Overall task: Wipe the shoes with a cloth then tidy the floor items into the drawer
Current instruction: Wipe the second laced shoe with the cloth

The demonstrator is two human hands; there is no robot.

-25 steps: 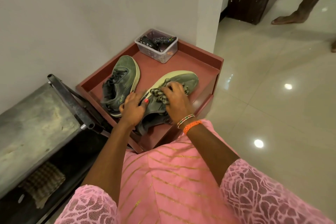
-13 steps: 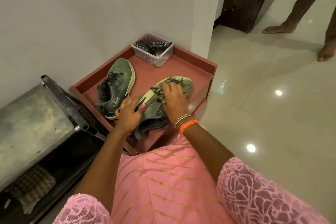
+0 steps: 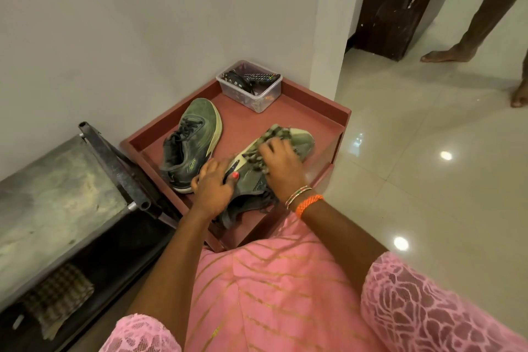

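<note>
Right hand point(image 3: 281, 164) pressed on checked cloth point(image 3: 271, 137), fingers point(image 3: 270, 148) curled into cloth over toe half of near green sneaker point(image 3: 257, 177). Same sneaker steadied by left hand point(image 3: 213, 186), fingers clamped around its sole edge. Second green sneaker point(image 3: 190, 141) laid just beyond left fingers, inside red-brown drawer point(image 3: 323, 100). Clear plastic box point(image 3: 251, 86) with remote controls set at drawer's far corner, well beyond both hands.
</note>
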